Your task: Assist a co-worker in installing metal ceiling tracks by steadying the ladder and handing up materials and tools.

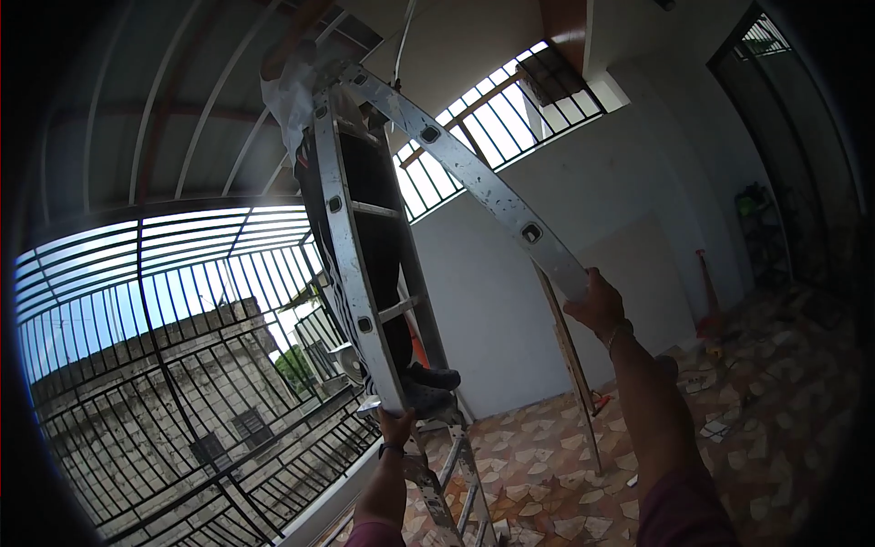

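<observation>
Folding metal ladder [345, 251], scuffed and paint-spotted, one: stands at centre, over a patterned stone floor [547, 497]. Co-worker [369, 251], one: on the ladder, dark shoes [434, 376] just above the left hand. Left grip [396, 426]: closed round the near side rail, low down. Right grip [602, 305]: closed on the lower end of the slanting rail [483, 187], thumb side up. Wooden prop [572, 374], one: upright beyond the right forearm. Handling note, by judgement: the step in hand looks like steadying the ladder; best done with both grips firm, pressure even on the two rails, fingers clear of the hinge and shoes, feet planted, and no push that might rock the climber.
</observation>
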{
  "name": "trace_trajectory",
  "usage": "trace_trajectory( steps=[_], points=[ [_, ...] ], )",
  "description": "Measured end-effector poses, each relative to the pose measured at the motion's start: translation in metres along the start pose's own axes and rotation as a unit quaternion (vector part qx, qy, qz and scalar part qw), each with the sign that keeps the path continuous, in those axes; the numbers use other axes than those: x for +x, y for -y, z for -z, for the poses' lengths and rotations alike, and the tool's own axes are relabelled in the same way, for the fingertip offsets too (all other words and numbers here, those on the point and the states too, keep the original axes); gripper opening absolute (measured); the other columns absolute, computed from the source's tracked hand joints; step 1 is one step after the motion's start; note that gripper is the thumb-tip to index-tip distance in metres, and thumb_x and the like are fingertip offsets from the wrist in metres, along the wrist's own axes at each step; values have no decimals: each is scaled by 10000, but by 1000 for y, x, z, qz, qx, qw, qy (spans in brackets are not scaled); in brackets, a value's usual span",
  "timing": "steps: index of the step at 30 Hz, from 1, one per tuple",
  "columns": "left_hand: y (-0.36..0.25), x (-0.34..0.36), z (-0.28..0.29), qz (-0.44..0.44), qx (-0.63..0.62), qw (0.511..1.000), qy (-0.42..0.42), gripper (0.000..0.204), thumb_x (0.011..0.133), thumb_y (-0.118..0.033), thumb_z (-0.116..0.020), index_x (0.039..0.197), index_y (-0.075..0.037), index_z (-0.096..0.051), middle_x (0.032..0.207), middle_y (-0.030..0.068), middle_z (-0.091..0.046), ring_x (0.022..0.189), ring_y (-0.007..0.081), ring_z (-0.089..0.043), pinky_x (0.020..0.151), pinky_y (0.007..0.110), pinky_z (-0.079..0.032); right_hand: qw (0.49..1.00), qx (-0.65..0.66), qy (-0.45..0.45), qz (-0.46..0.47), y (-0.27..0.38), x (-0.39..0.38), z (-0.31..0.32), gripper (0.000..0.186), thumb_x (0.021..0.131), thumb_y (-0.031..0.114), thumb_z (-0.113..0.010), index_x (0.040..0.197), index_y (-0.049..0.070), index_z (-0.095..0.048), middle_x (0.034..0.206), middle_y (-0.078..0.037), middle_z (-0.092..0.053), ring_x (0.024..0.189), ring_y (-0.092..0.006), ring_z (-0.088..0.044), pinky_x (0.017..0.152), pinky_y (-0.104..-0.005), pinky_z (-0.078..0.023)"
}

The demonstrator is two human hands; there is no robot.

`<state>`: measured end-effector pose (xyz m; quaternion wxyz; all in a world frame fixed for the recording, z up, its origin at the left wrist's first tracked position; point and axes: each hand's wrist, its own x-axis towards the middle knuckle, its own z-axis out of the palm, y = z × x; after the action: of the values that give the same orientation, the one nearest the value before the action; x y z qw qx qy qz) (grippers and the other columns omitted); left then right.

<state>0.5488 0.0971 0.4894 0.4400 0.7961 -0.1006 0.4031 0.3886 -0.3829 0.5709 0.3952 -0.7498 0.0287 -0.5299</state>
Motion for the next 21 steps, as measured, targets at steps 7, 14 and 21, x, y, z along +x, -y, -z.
trace_trajectory(
  steps=[7,14,21],
  points=[
    [5,3,-3,-10,5,1000,-17,708,588,-298,-754,1107,0,-376,978,198,-541,884,311,-550,760,399,-441,1000,4,11,-12,-1,1,0,656,599,254,-690,1138,13,-405,1056,-187,-549,965,-334,-552,837,-398,-447],
    [7,5,-2,-12,9,1000,-21,690,588,-303,-754,1090,-12,-382,973,196,-546,890,316,-553,756,407,-442,1000,9,3,-11,-1,1,0,651,594,251,-690,1128,8,-408,1044,-186,-554,961,-332,-553,833,-398,-447],
    [-12,-5,0,-6,16,1000,-10,682,598,-306,-750,1096,-18,-385,976,186,-548,880,304,-559,742,406,-448,1000,14,-4,-9,-1,-1,3,638,591,259,-695,1110,13,-417,1019,-185,-564,941,-337,-561,822,-398,-452]
  ],
)
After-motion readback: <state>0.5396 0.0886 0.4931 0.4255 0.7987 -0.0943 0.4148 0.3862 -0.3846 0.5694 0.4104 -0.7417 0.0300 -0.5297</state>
